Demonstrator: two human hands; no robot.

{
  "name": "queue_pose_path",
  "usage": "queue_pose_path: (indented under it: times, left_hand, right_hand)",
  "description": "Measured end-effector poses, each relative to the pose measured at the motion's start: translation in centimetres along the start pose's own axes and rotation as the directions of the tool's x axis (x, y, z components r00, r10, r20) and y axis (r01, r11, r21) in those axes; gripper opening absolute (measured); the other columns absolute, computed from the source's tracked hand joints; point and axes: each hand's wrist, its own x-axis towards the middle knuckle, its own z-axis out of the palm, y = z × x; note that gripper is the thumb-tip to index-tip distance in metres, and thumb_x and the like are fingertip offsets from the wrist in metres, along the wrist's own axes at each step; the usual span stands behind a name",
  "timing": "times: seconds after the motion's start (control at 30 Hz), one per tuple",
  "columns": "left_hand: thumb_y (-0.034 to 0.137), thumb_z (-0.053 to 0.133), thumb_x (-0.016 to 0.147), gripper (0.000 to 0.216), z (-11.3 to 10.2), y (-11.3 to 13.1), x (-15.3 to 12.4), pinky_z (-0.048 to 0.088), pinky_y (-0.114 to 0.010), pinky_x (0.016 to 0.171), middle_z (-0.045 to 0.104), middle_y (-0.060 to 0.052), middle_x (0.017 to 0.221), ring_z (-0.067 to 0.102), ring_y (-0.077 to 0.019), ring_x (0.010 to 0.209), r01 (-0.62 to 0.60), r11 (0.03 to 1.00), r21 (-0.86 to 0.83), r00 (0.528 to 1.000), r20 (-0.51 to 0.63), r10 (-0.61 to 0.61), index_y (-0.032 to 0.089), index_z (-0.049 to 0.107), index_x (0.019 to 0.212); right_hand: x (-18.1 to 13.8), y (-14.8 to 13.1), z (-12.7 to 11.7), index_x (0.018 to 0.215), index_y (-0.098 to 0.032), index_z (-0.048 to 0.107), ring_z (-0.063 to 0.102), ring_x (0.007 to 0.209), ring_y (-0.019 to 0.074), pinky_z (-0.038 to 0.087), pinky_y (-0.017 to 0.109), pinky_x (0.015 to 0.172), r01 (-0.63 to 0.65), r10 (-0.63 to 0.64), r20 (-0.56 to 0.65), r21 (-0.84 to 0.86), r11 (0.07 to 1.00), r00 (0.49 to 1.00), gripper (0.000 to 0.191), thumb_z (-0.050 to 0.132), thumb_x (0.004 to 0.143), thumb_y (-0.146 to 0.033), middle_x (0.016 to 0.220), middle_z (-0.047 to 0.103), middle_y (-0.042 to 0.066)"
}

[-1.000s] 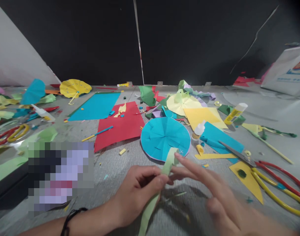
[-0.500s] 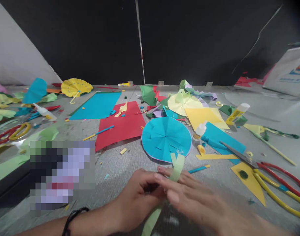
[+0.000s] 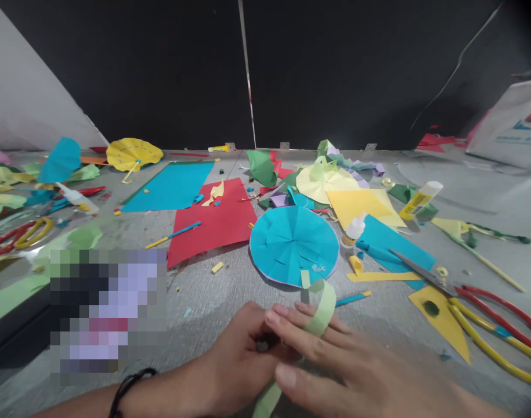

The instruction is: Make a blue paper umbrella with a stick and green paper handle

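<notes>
A light green paper strip (image 3: 324, 307) curls into a loop over the fingers of my right hand (image 3: 335, 360). Its lower end (image 3: 267, 400) hangs below my hands. My left hand (image 3: 241, 360) pinches the strip close to my right fingers, and a dark cord bracelet (image 3: 130, 386) circles that wrist. Just beyond the loop lies a round cyan folded paper disc (image 3: 293, 247). A thin blue paper strip (image 3: 352, 299) lies to the right of the loop.
Red and yellow-handled scissors (image 3: 426, 276) lie at right, near a yellow glue stick (image 3: 419, 200) and a dropper bottle (image 3: 354, 229). A red sheet (image 3: 210, 223) and cyan sheet (image 3: 169, 186) lie ahead. Paper scraps litter the grey table. A pixelated patch (image 3: 108, 307) covers the left.
The green strip has curled into a tighter loop over my right fingers. My right hand has flattened and shifted slightly down, and the thin blue strip has come into view.
</notes>
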Motion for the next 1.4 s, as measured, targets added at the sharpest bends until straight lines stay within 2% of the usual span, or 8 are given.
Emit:
queue_pose_path:
  times: [0.17, 0.33, 0.57, 0.83, 1.03, 1.13, 1.23, 1.4]
  left_hand:
    - [0.033, 0.061, 0.091, 0.025, 0.0, 1.6, 0.0, 0.054, -0.034, 0.081, 0.078, -0.007, 0.092, 0.069, -0.0250, 0.091, -0.061, 0.995, 0.083, 0.998, 0.009, 0.061, 0.018, 0.081, 0.094]
    - [0.040, 0.058, 0.097, 0.034, 0.1, 2.0, 0.0, 0.051, -0.028, 0.071, 0.074, -0.005, 0.082, 0.067, -0.0211, 0.081, -0.070, 0.984, 0.165, 0.997, -0.005, 0.072, 0.017, 0.077, 0.081]
    - [0.039, 0.059, 0.096, 0.037, -0.1, 2.0, 0.0, 0.040, -0.023, 0.059, 0.061, -0.001, 0.065, 0.052, -0.0140, 0.064, -0.115, 0.955, 0.273, 0.991, -0.030, 0.128, 0.016, 0.072, 0.071]
    - [0.042, 0.061, 0.095, 0.038, -0.1, 3.0, 0.0, 0.031, -0.024, 0.053, 0.053, 0.001, 0.056, 0.044, -0.0126, 0.057, -0.031, 0.957, 0.290, 0.999, -0.031, 0.042, 0.016, 0.076, 0.071]
    - [0.041, 0.059, 0.094, 0.040, 0.1, 3.3, 0.3, 0.026, -0.024, 0.051, 0.041, 0.004, 0.054, 0.034, -0.0103, 0.054, 0.019, 0.977, 0.213, 0.999, -0.030, -0.013, 0.014, 0.071, 0.067]
    - [0.037, 0.060, 0.092, 0.035, 0.2, 3.0, 0.3, 0.029, -0.023, 0.054, 0.048, 0.003, 0.057, 0.037, -0.0109, 0.057, 0.015, 0.982, 0.186, 0.999, -0.046, -0.007, 0.014, 0.072, 0.069]
    - [0.032, 0.060, 0.090, 0.026, 0.3, 2.6, 0.3, 0.035, -0.023, 0.058, 0.058, 0.001, 0.066, 0.044, -0.0124, 0.063, 0.013, 0.992, 0.123, 1.000, -0.005, -0.012, 0.015, 0.075, 0.076]
    - [0.024, 0.061, 0.087, 0.020, 0.3, 2.3, 0.6, 0.044, -0.024, 0.064, 0.068, -0.001, 0.073, 0.055, -0.0149, 0.068, -0.009, 1.000, 0.023, 0.997, 0.073, 0.007, 0.016, 0.076, 0.077]
  right_hand:
    - [0.0, -0.1, -0.2, 0.165, -0.037, 0.001, 0.022, 0.157, 0.0265, 0.022, 0.042, 0.128, 0.013, -0.012, -0.025, 0.030, 0.999, 1.000, 0.076, 0.051, 0.108, -0.039, 0.171, 0.016, 0.000]
    - [0.0, -0.4, 0.0, 0.166, -0.027, -0.001, 0.031, 0.154, 0.0268, 0.031, 0.036, 0.124, -0.001, -0.005, -0.131, -0.046, 0.999, 0.991, 0.089, 0.060, 0.104, -0.042, 0.169, 0.021, 0.006]
    - [-0.3, -1.0, 0.4, 0.165, -0.032, -0.015, 0.044, 0.147, 0.0283, 0.041, 0.032, 0.119, -0.077, 0.050, -0.175, -0.150, 0.986, 0.983, 0.108, 0.069, 0.098, -0.044, 0.167, 0.032, 0.007]
    - [-1.6, -0.4, 1.1, 0.167, -0.024, -0.012, 0.037, 0.152, 0.0287, 0.043, 0.043, 0.118, -0.187, 0.147, -0.292, -0.117, 0.975, 0.945, 0.083, 0.027, 0.107, -0.065, 0.171, 0.030, 0.011]
    - [-1.7, -1.1, 0.1, 0.168, -0.025, -0.001, 0.039, 0.152, 0.0277, 0.045, 0.042, 0.118, -0.211, 0.135, -0.355, -0.185, 0.960, 0.925, 0.075, 0.023, 0.108, -0.063, 0.170, 0.032, 0.009]
    - [-1.1, -1.1, -0.2, 0.169, -0.028, 0.006, 0.043, 0.150, 0.0276, 0.046, 0.037, 0.116, -0.163, 0.111, -0.270, -0.178, 0.971, 0.956, 0.078, 0.035, 0.106, -0.064, 0.171, 0.029, 0.006]
    - [-0.2, -0.3, -0.2, 0.167, -0.039, 0.001, 0.035, 0.153, 0.0254, 0.039, 0.040, 0.121, -0.030, 0.013, -0.096, -0.171, 0.985, 0.995, 0.079, 0.052, 0.108, -0.044, 0.170, 0.028, 0.002]
    - [0.3, 0.3, -0.3, 0.167, -0.033, 0.002, 0.023, 0.156, 0.0278, 0.031, 0.043, 0.124, 0.023, -0.026, -0.020, -0.137, 0.990, 0.999, 0.082, 0.056, 0.106, -0.042, 0.171, 0.021, 0.006]
